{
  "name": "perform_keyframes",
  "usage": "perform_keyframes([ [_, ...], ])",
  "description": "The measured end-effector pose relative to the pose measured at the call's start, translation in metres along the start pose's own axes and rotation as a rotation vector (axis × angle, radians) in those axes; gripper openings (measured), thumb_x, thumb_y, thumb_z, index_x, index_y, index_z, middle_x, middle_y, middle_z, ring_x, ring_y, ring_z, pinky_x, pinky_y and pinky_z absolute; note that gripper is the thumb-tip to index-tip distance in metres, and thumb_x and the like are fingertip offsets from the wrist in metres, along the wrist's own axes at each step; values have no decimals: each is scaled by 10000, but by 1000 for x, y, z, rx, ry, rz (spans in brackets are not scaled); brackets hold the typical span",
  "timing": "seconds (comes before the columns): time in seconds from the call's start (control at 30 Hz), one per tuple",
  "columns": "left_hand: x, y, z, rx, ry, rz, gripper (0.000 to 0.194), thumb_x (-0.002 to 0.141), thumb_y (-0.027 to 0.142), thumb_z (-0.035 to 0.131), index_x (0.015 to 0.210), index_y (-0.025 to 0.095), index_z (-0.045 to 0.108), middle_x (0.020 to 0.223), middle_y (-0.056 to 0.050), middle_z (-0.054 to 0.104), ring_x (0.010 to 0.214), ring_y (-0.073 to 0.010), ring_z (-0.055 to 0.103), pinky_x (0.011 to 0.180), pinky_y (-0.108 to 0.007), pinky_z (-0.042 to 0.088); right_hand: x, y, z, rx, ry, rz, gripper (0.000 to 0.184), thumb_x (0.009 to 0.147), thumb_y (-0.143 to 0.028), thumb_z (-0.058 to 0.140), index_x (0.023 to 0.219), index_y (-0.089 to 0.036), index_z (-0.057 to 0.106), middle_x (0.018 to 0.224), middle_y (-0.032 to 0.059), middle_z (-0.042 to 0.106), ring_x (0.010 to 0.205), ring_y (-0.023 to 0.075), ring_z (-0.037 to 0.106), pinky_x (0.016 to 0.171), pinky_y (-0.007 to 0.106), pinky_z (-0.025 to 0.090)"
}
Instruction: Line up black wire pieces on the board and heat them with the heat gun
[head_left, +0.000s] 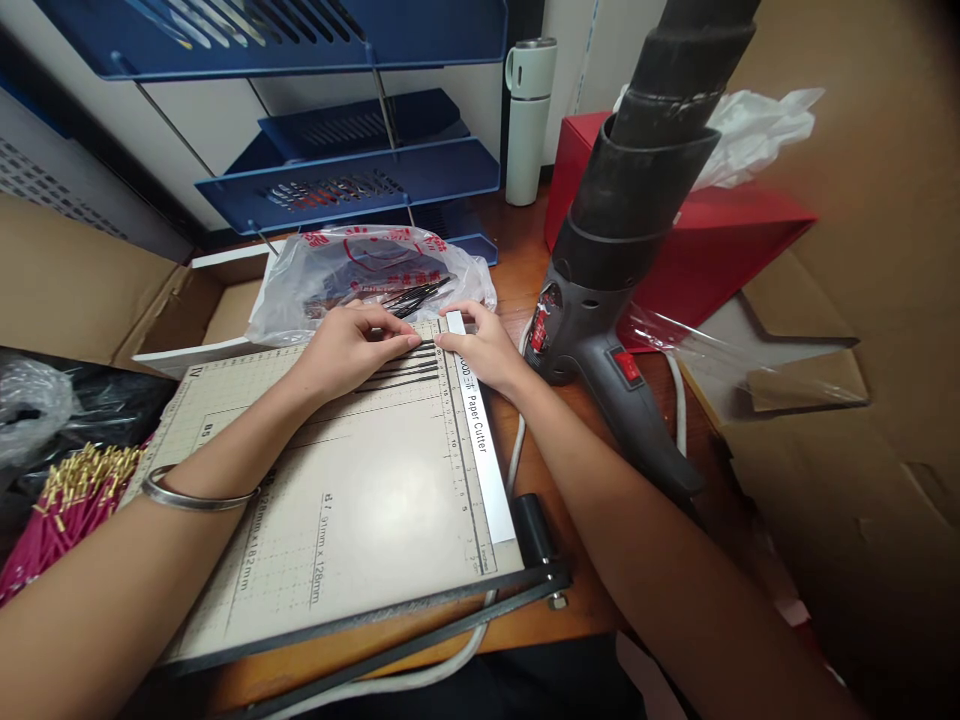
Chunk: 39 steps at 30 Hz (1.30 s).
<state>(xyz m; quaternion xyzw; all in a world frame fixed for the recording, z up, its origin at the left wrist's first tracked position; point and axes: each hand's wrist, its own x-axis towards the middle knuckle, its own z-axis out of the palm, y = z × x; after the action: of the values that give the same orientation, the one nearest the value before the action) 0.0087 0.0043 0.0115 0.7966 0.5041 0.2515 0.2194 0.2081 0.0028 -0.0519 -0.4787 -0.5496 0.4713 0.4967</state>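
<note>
A cream paper cutter [390, 520] with a printed grid and ruler lies before me. Several thin black strips [405, 377] rest side by side across its board near the far right corner. My left hand [345, 345] is closed, thumb and fingertips pinching one strip close to the ruler. At the board's far right corner, my right hand [487, 350] has its thumb against the end of that strip and its index finger curled by the corner. Its other fingers are hidden. Just beyond the hands, a clear plastic bag [375, 250] with red print holds more black strips [420, 297].
A black heat gun [607, 250] stands right of the cutter, its white cable running around it. Behind are a red box [735, 235], a pale green bottle [529, 130] and blue trays [360, 180]. Magenta cords with gold tips [82, 490] lie at left. Cardboard [847, 500] flanks the right.
</note>
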Motion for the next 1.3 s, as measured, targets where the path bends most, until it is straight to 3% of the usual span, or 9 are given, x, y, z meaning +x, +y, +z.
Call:
perform_keyframes([
  [0.5,-7,4,-2,-35,29,51,305,813,521,756,802,219,797,800,-50,720,769,-200,547,711,-334,420,-8,-9,-7,8,-86,53,574,621,-297,736,1180,-208,642,1225,87,684,1171,292,645,1133,490,482],
  [0.63,-10,0,-3,4,79,67,325,842,538,722,831,220,788,829,-51,728,772,-201,541,766,-348,433,-12,-20,-10,-1,-42,127,687,656,-309,763,1318,-198,614,1425,134,620,1385,325,571,1227,504,415],
  [0.73,-12,-5,-3,47,87,83,389,893,574,655,887,207,785,852,-59,728,785,-203,556,787,-346,432,-29,-49,-12,-142,31,163,678,706,-393,821,1331,-209,635,1547,152,552,1534,377,430,1296,566,297],
  [0.8,-12,-7,-3,77,72,94,425,931,582,600,938,199,784,893,-67,743,810,-209,570,800,-346,427,-50,-74,-15,-246,51,89,524,779,-424,790,1243,-199,696,1447,158,635,1452,380,514,1257,576,342],
  [0.87,-13,-9,-3,99,78,96,436,964,562,549,982,193,781,951,-76,761,841,-218,584,815,-352,424,-79,-95,-20,-309,97,-76,358,879,-434,692,1162,-219,737,1244,112,734,1196,318,664,1129,538,465],
  [0.93,-12,-10,-3,121,102,89,433,981,528,513,995,187,780,985,-85,768,868,-230,595,831,-367,421,-107,-106,-31,-404,274,-176,286,940,-439,614,1069,-226,754,1057,76,763,908,242,680,953,465,537],
  [1.03,-12,-11,-3,151,124,66,427,988,484,484,974,179,781,985,-99,764,891,-251,606,852,-396,415,-133,-99,-59,-657,673,-219,299,943,-441,562,977,-208,747,981,98,763,874,248,648,910,450,514],
  [1.17,-11,-13,-2,175,132,54,393,992,447,487,948,186,778,1006,-99,766,930,-264,614,889,-417,409,-132,-69,-94,-787,579,66,451,986,-510,429,1046,-213,763,1048,163,785,1029,348,680,972,524,487],
  [1.3,-11,-16,0,173,119,74,370,1003,433,497,950,196,776,1024,-84,778,950,-265,618,938,-436,402,-120,-48,-111,-611,454,86,496,975,-602,439,899,-238,767,1009,151,801,1075,356,693,995,500,507],
])
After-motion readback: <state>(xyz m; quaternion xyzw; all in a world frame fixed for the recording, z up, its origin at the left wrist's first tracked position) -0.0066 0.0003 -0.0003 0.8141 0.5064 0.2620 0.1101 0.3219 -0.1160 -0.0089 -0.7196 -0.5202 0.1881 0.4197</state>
